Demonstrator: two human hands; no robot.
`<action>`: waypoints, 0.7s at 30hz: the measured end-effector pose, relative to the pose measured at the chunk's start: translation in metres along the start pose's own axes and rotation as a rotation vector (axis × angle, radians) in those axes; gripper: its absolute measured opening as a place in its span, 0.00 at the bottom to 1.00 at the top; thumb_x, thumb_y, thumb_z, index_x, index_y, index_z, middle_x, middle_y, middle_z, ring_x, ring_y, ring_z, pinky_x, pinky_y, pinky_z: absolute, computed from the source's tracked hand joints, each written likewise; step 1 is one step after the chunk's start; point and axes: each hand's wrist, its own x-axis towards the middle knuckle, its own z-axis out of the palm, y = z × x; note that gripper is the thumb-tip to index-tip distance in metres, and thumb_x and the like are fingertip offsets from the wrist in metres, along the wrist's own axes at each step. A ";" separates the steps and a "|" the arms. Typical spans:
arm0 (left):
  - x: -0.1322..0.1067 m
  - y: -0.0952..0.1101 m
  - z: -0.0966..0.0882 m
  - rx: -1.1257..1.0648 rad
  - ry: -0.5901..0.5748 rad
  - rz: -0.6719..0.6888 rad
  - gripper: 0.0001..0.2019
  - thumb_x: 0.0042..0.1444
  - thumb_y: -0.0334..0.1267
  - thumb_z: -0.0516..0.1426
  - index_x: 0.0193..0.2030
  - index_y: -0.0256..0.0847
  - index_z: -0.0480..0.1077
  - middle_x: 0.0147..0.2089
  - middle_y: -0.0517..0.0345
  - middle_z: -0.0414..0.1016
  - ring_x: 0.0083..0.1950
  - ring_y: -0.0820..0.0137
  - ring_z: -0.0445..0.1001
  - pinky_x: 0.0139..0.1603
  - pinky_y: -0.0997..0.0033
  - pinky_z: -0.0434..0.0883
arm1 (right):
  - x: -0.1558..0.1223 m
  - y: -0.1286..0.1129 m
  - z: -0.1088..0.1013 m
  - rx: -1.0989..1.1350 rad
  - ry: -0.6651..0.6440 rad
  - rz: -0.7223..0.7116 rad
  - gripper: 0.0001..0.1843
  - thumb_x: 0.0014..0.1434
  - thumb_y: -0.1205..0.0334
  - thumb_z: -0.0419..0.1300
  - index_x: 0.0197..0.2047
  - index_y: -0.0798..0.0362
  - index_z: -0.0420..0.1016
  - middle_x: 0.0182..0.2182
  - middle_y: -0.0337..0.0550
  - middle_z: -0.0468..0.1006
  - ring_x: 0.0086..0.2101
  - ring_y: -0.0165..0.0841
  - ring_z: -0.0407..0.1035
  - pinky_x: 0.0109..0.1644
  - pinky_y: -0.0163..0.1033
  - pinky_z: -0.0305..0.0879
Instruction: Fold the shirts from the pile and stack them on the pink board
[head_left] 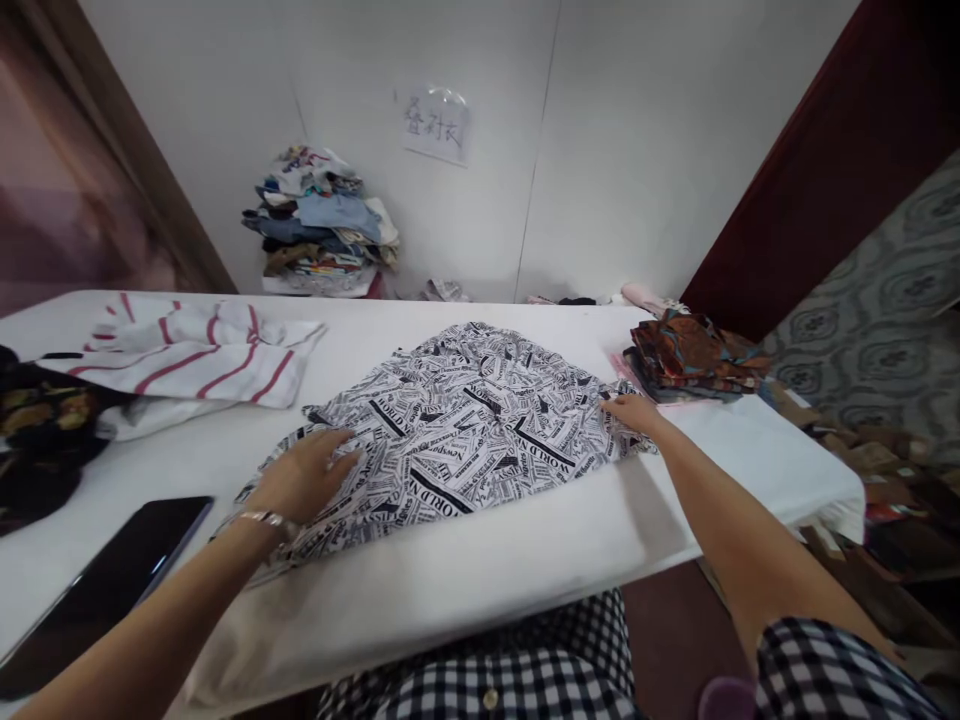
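Observation:
A black-and-white newspaper-print garment (457,425) lies spread on the white table (480,570) in front of me. My left hand (304,475) rests flat on its left part, fingers stretched out, a bracelet on the wrist. My right hand (634,412) touches the garment's right edge with fingers together, seemingly pinching the cloth.
A red-striped white garment (195,360) and dark clothes (37,430) lie at the left. A dark tablet (105,585) sits at the near left. Folded orange-patterned clothes (694,360) are stacked at the right. A clothes pile (322,225) stands against the back wall.

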 end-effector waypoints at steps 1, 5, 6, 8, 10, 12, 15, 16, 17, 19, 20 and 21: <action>0.009 0.003 0.008 0.000 -0.003 0.074 0.28 0.59 0.50 0.43 0.58 0.34 0.65 0.58 0.43 0.69 0.57 0.58 0.68 0.59 0.58 0.63 | 0.002 -0.004 0.001 -0.019 -0.022 -0.008 0.19 0.53 0.47 0.60 0.27 0.55 0.78 0.27 0.48 0.79 0.30 0.37 0.71 0.32 0.36 0.59; 0.037 0.011 0.035 0.063 -0.062 0.219 0.21 0.58 0.43 0.45 0.49 0.36 0.72 0.48 0.46 0.75 0.50 0.60 0.72 0.55 0.61 0.66 | 0.007 -0.018 0.004 -0.047 0.055 -0.013 0.13 0.57 0.56 0.57 0.29 0.55 0.78 0.28 0.45 0.79 0.30 0.34 0.69 0.32 0.34 0.57; 0.041 0.012 0.036 0.080 -0.071 0.225 0.19 0.57 0.41 0.45 0.44 0.37 0.73 0.44 0.47 0.76 0.47 0.61 0.73 0.52 0.62 0.67 | 0.009 -0.019 0.005 -0.045 0.094 -0.013 0.14 0.59 0.56 0.54 0.32 0.55 0.78 0.30 0.45 0.80 0.32 0.34 0.70 0.34 0.34 0.57; 0.046 0.010 0.032 0.093 -0.030 0.229 0.17 0.57 0.39 0.44 0.38 0.39 0.74 0.39 0.49 0.76 0.43 0.62 0.73 0.48 0.64 0.67 | 0.011 -0.022 0.006 -0.047 0.181 -0.019 0.18 0.62 0.55 0.50 0.39 0.55 0.77 0.35 0.46 0.80 0.36 0.34 0.69 0.37 0.34 0.58; 0.049 0.007 0.023 0.104 0.097 0.205 0.17 0.58 0.39 0.44 0.37 0.41 0.73 0.39 0.50 0.76 0.42 0.62 0.72 0.46 0.64 0.67 | 0.013 -0.023 0.010 -0.067 0.243 -0.023 0.20 0.64 0.54 0.46 0.43 0.55 0.76 0.38 0.47 0.80 0.38 0.35 0.69 0.38 0.34 0.59; 0.052 0.004 0.016 0.144 0.196 0.159 0.16 0.58 0.39 0.44 0.38 0.42 0.73 0.40 0.50 0.76 0.43 0.61 0.72 0.45 0.64 0.67 | 0.014 -0.024 0.016 -0.096 0.251 -0.022 0.19 0.64 0.53 0.47 0.44 0.54 0.76 0.38 0.47 0.80 0.38 0.35 0.70 0.38 0.34 0.59; 0.057 0.001 0.019 0.212 0.111 0.108 0.17 0.59 0.38 0.44 0.37 0.40 0.73 0.40 0.48 0.76 0.43 0.60 0.73 0.43 0.62 0.67 | 0.011 -0.026 0.029 -0.127 0.205 -0.009 0.16 0.62 0.55 0.50 0.42 0.53 0.77 0.38 0.47 0.80 0.37 0.36 0.72 0.37 0.35 0.59; 0.057 0.000 0.022 0.224 0.063 0.108 0.17 0.59 0.37 0.44 0.38 0.39 0.74 0.40 0.47 0.76 0.43 0.59 0.73 0.44 0.62 0.68 | 0.010 -0.027 0.033 -0.137 0.196 -0.003 0.16 0.62 0.56 0.51 0.42 0.53 0.77 0.38 0.48 0.80 0.37 0.37 0.72 0.37 0.35 0.59; 0.057 0.000 0.026 0.230 0.038 0.112 0.17 0.58 0.35 0.44 0.39 0.38 0.74 0.40 0.46 0.76 0.43 0.59 0.74 0.45 0.61 0.68 | 0.009 -0.027 0.036 -0.148 0.191 0.003 0.16 0.62 0.56 0.50 0.43 0.53 0.77 0.38 0.49 0.80 0.37 0.38 0.72 0.37 0.36 0.59; 0.052 0.001 0.032 0.221 0.079 0.134 0.18 0.58 0.34 0.44 0.43 0.37 0.74 0.43 0.45 0.76 0.46 0.58 0.74 0.47 0.59 0.68 | 0.007 -0.027 0.040 -0.168 0.188 0.012 0.17 0.63 0.55 0.49 0.45 0.52 0.76 0.39 0.49 0.80 0.38 0.39 0.73 0.37 0.37 0.59; 0.047 0.001 0.034 0.201 0.129 0.156 0.18 0.58 0.34 0.44 0.45 0.36 0.73 0.45 0.45 0.76 0.47 0.58 0.73 0.49 0.57 0.68 | 0.006 -0.027 0.041 -0.176 0.188 0.013 0.18 0.64 0.54 0.48 0.46 0.52 0.75 0.39 0.49 0.80 0.39 0.39 0.73 0.38 0.37 0.59; 0.040 0.001 0.037 0.169 0.181 0.189 0.18 0.59 0.35 0.44 0.47 0.37 0.73 0.47 0.45 0.76 0.48 0.58 0.73 0.51 0.56 0.68 | 0.006 -0.026 0.041 -0.185 0.186 0.011 0.18 0.64 0.54 0.48 0.47 0.51 0.75 0.40 0.48 0.80 0.40 0.39 0.73 0.38 0.37 0.60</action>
